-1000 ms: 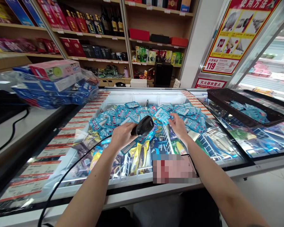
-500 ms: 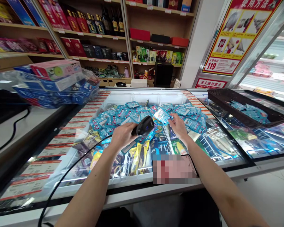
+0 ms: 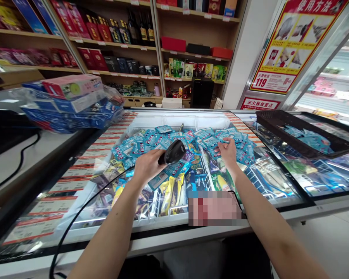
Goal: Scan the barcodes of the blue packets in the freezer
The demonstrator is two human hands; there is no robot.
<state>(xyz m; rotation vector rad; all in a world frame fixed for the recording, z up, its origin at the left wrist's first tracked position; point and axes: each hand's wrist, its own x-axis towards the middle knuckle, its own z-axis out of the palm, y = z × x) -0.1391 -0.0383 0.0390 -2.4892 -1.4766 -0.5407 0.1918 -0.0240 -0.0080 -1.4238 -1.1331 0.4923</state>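
My left hand (image 3: 147, 166) is wrapped round the handle of a black barcode scanner (image 3: 175, 152), whose head points right over the freezer. A black cable trails from it toward the lower left. Over the right-hand pile of blue packets (image 3: 244, 157), my right hand (image 3: 228, 152) has its thumb and fingers at the edge of one blue packet (image 3: 209, 142), apparently pinching it. Another heap of blue packets (image 3: 139, 147) spreads behind and left of the scanner. A phone (image 3: 215, 208) with a blurred screen lies on the freezer's front edge, between my forearms.
Yellow ice-cream wrappers (image 3: 172, 193) lie in wire baskets inside the freezer (image 3: 180, 121). On the right, a dark tray (image 3: 275, 126) holds more blue packets. Boxes in a plastic bag (image 3: 75, 104) stand at the left. Stocked shelves (image 3: 159, 54) rise behind.
My right hand has moved right with the packet, from the middle to the right-hand pile. The packet's pale face no longer shows. The scanner has shifted slightly left and up.
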